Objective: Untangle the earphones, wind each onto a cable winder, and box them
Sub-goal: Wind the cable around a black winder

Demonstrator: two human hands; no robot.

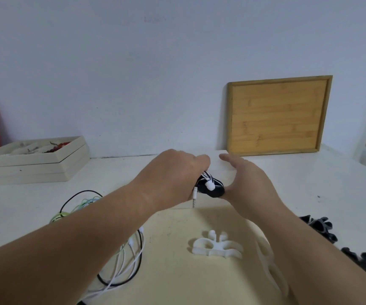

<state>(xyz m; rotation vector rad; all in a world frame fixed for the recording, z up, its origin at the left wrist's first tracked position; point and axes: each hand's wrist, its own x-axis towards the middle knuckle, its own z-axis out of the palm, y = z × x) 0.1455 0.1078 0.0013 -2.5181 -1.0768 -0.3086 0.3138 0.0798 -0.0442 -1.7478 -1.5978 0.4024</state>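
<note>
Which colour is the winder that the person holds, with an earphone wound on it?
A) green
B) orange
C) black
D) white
C: the left hand grips a black winder wrapped in white cable; the white winder lies bare on the beige mat.

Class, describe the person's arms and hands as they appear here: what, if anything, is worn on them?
The left forearm and right forearm are bare to the frame's edge: no sleeves show. The left hand and right hand wear no gloves, and no watch, bracelet or ring is visible.
</note>
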